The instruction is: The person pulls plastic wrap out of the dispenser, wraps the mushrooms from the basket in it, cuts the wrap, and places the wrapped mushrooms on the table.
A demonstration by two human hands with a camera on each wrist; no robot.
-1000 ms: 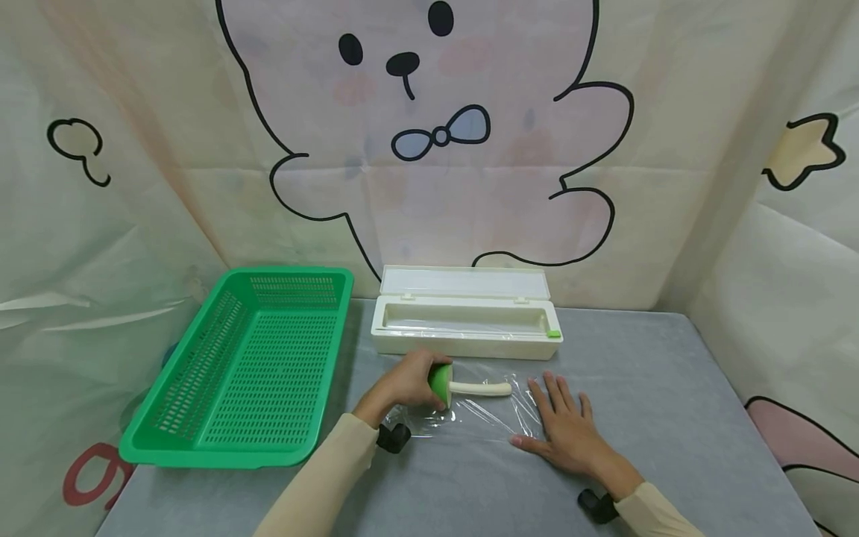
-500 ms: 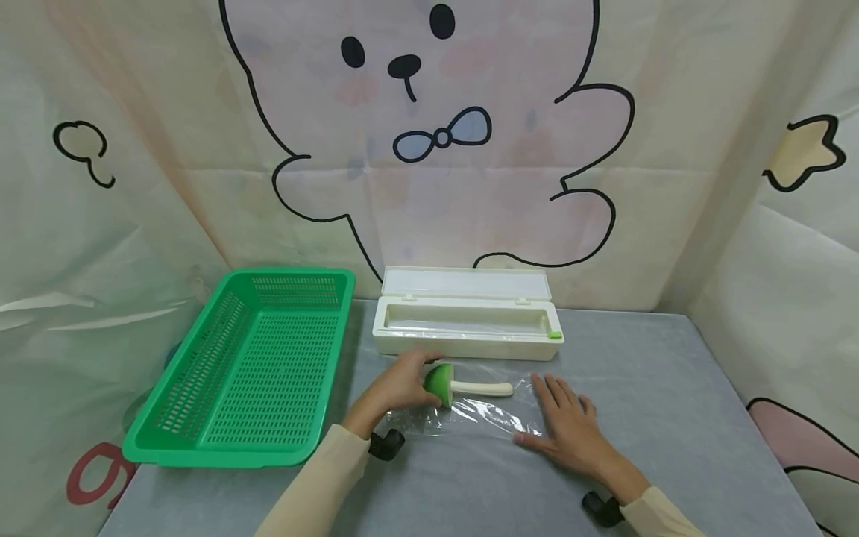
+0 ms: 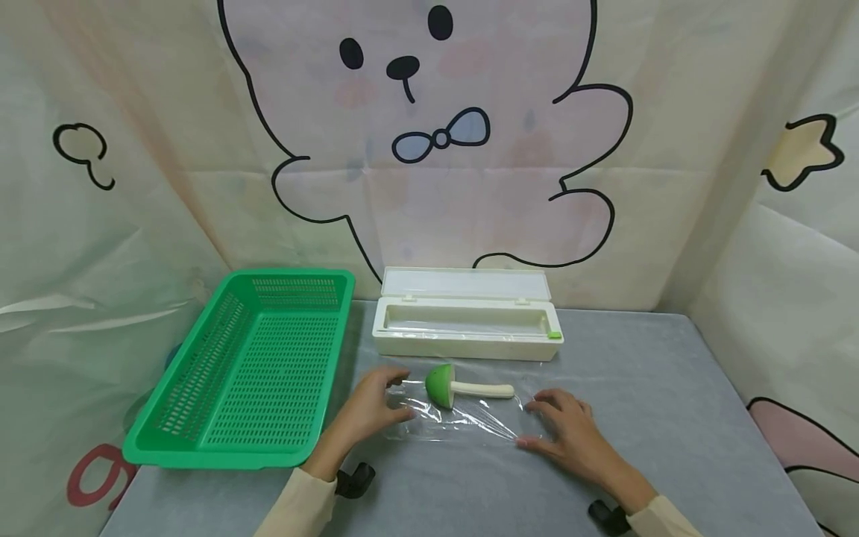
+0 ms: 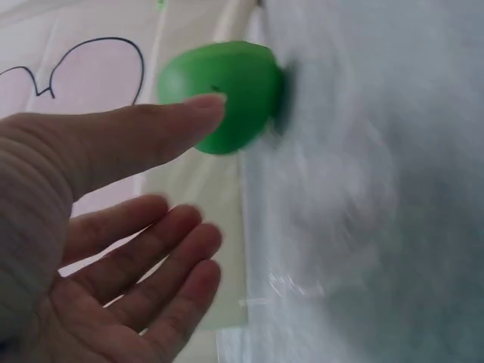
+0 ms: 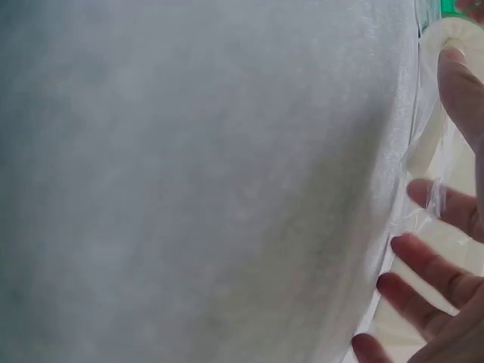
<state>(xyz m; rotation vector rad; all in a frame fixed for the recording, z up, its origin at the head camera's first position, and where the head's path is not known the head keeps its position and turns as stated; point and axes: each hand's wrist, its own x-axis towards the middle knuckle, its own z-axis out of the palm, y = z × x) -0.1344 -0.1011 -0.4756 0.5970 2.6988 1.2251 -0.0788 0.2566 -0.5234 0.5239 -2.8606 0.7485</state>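
Note:
A toy mushroom [image 3: 439,386] with a green cap and a pale stem lies on its side on a sheet of clear cling film [image 3: 429,428]. My left hand [image 3: 365,406] is just left of the cap, thumb and fingers apart, holding nothing. Its green cap [image 4: 231,68] appears beyond the left thumb in the left wrist view. Past the stem's end, my right hand [image 3: 570,434] has its fingertips at the film's right edge. In the right wrist view, the right fingers [image 5: 427,265] are spread beside the film; a grip on it is not visible.
Behind the film stands a white cling film dispenser [image 3: 466,344] with its lid up and a green slider [image 3: 554,335] at its right end. A green plastic basket [image 3: 268,373] sits on the left of the grey table [image 3: 644,388]. Printed fabric walls surround the table.
My left hand has let go of the mushroom's cap and drawn back to the left. The right hand, flat on the film before, has its fingers more bent. The mushroom lies nearly where it was.

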